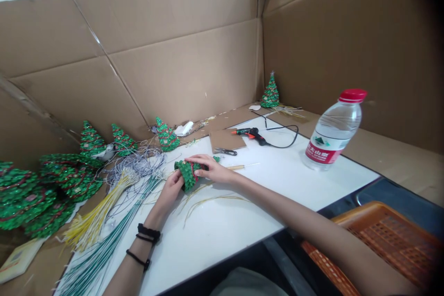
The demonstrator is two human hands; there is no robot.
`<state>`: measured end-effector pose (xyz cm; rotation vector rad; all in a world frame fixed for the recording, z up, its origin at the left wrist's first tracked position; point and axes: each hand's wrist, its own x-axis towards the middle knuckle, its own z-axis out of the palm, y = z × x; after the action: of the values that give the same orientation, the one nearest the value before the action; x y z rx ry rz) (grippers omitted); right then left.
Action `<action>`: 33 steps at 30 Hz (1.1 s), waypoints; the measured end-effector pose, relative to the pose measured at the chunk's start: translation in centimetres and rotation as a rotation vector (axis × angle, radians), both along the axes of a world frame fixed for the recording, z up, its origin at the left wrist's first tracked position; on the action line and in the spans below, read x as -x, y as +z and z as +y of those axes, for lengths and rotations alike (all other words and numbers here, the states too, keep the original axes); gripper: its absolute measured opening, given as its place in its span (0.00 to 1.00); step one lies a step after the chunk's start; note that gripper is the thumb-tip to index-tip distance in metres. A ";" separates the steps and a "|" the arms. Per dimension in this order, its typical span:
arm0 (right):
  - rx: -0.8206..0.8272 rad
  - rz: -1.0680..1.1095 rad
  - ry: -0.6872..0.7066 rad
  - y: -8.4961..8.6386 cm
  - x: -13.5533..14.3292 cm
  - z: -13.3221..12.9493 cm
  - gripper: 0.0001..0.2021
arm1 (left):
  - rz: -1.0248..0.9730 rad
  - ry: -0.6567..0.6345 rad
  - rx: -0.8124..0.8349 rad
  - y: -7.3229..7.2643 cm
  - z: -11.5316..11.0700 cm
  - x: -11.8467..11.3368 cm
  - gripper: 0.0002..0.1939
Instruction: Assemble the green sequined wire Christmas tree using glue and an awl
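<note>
Your left hand grips the open base of the green tree while your right hand curls over its upper side, holding it tipped sideways above the white board; beyond it you have a glue gun and small snips on brown cardboard

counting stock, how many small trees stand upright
4: one small tree beside the large trees, another just right of it, a third by the white scrap, a fourth farthest right. Others may be hidden.
</note>
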<state>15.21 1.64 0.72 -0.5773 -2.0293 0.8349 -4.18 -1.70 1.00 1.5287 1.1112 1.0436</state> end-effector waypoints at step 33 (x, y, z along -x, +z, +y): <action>-0.017 -0.050 -0.066 0.5 -0.1 -0.9 0.24 | -0.049 -0.173 0.157 1.7 -0.6 0.9 0.28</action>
<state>15.31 0.74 1.20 -0.6584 -2.0494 0.7707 -5.11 -2.30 2.69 1.4384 0.9841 0.8517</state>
